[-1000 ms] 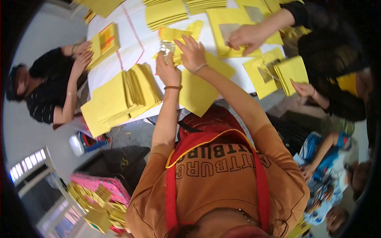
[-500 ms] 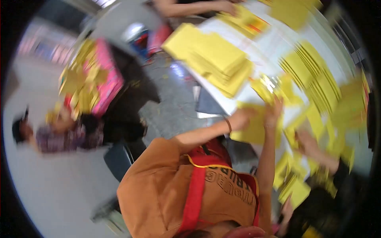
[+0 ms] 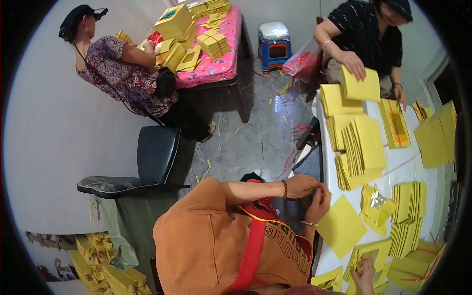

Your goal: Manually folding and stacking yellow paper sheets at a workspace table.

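My left hand [image 3: 299,186], with a beaded bracelet at the wrist, is closed with its fingertips drawn together just off the table's near edge. Close beside it, my right hand [image 3: 318,204] is closed too, its fingertips almost meeting the left ones. Whatever lies between the fingers is too small to make out. A yellow sheet [image 3: 341,226] lies flat on the white table, nearest to my right hand. Beyond that sheet sits a crumpled yellow wrapper [image 3: 377,204] with shiny clear film. Rows of overlapping yellow folded papers [image 3: 407,221] stand to its right.
Across the table, a co-worker's hand [image 3: 353,65] holds a yellow stack. Another person's hand [image 3: 364,274] touches yellow paper at lower right. A third person stands at a pink-covered table [image 3: 216,73]. A black chair [image 3: 158,153] and a blue stool [image 3: 275,46] stand on the floor.
The view has swung to the right, so the surroundings appear shifted. My hands have left the yellow sheet and come together beside the table edge.
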Motion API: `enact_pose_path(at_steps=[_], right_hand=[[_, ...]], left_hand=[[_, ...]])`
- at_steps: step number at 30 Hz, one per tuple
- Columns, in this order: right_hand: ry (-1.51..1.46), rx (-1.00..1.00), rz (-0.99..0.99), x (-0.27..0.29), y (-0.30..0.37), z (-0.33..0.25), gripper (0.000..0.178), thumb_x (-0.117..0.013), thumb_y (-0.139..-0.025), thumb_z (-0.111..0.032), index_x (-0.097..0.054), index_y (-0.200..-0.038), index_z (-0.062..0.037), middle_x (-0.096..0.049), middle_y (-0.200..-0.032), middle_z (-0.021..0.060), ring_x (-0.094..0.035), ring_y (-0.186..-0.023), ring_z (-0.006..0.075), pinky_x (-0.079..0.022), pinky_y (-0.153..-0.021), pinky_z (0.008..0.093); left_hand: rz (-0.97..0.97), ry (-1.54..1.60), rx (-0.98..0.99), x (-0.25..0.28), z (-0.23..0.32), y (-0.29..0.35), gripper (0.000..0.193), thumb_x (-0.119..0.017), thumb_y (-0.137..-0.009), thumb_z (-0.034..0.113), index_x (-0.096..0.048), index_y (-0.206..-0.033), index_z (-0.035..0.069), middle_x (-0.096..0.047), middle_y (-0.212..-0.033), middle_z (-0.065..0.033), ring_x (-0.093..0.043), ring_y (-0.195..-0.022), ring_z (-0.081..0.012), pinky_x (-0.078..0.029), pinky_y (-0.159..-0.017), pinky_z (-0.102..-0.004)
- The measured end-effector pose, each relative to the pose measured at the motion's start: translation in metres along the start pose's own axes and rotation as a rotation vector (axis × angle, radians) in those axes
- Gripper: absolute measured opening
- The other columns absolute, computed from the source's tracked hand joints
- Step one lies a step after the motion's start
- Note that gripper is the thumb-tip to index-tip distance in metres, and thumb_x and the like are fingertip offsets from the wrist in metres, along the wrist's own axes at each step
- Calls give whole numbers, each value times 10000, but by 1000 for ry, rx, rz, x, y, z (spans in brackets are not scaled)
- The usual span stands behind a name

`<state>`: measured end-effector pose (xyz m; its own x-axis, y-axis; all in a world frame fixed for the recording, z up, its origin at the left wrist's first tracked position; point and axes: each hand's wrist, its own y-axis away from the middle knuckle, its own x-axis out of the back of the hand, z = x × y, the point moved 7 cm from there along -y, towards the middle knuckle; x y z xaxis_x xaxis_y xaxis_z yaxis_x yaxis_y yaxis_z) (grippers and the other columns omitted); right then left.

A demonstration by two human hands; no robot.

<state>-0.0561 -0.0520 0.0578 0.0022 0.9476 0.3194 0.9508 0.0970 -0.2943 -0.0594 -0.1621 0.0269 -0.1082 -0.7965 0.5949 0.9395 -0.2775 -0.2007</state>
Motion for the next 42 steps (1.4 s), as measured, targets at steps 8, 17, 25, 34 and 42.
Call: enact_pose_path(at_steps=[8,17,25,34,42], right_hand=[[-481,-82,-244,-177,-62,-70,200,-495,-813,-14,-533,-1009,5,-549,-886,78,-520,-784,149,-414,-699,263],[-1746,650,-1229,-284,-148,-391,409,-666,-737,-181,-475,-1098,-166,-587,-599,-6,-537,-480,125,-367,-441,234],[-1799,1020,-1456,-358,-185,-415,131,-648,-708,-88,-568,-801,-134,-579,-582,2,-531,-473,84,-338,-420,227],[-1365,-220,-926,-570,-344,-200,81,-440,-874,-158,-435,-850,-81,-376,-652,14,-348,-591,125,-298,-552,276],[-797,-690,-889,-760,-407,-58,142,-512,-852,-192,-517,-959,-99,-538,-757,-8,-515,-658,89,-401,-555,199]], left_hand=[[47,-39,118,152,-88,37,229,-464,-769,87,-521,-987,47,-551,-800,-148,-522,-787,-342,-413,-643,-408],[419,14,223,368,-196,101,257,-472,-768,57,-562,-1008,55,-595,-849,-133,-571,-790,-284,-449,-691,-355],[591,365,521,455,-257,100,228,-492,-816,54,-556,-1032,17,-609,-912,-67,-566,-846,-113,-443,-717,-234],[946,242,314,621,-318,32,187,-467,-824,38,-572,-977,14,-612,-815,-55,-566,-748,-94,-452,-663,-227],[1044,21,438,812,-482,-39,202,-473,-812,54,-578,-980,15,-614,-823,-52,-566,-733,-100,-457,-603,-236]])
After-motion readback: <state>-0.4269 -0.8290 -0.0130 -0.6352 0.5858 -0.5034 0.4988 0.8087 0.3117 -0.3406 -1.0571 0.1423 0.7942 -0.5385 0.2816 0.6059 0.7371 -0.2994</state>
